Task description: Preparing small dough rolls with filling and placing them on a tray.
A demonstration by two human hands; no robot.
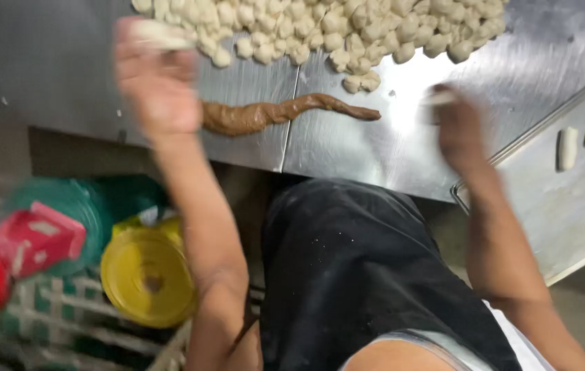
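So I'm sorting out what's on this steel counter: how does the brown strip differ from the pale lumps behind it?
The brown strip is one long, thin, wavy rope; the pale lumps are many small rounded pieces. The strip is brown, the lumps off-white. The strip lies alone near the counter's front edge; the lumps are heaped together farther back. Both rest on the steel counter, and both look soft and dough-like.

A heap of dough pieces is spread on the far part of the steel table. Nearer, a long rope of filling is laid across the table. To the right, a tray is set, with shaped dough sticks on it. Below the table's near edge, at left, a round lid is seen on a crate.
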